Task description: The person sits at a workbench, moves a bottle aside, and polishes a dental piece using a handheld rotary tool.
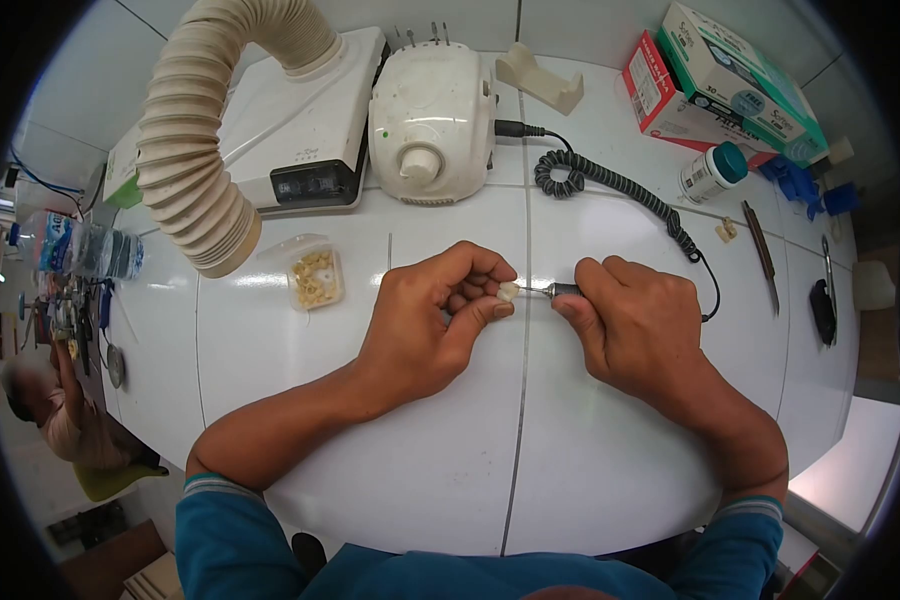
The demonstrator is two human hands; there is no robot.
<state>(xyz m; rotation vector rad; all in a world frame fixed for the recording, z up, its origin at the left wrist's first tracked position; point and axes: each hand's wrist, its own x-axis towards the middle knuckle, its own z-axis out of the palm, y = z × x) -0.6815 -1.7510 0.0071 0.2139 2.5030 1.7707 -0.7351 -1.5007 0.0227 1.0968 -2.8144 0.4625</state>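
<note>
Between thumb and fingertips, my left hand (420,320) pinches a small cream-white piece that looks like a dental crown (508,291). My right hand (645,315) is wrapped around a rotary handpiece (566,289), its thin metal bit pointing left and reaching the piece. Whether the bit touches it or stops just short, I cannot tell. A black coiled cord (620,178) runs from behind my right hand to the white control unit (432,125) with a round knob. Left of my left hand sits a small clear box (338,290) of yellowish pieces (315,277).
A ribbed suction hose (185,150) arches from a white machine (295,125) at back left. At right are a green-lidded jar (712,172), stacked boxes (730,85), a brown pointed tool (760,255) and a black-handled knife (823,310). Far left, another person (80,430) sits.
</note>
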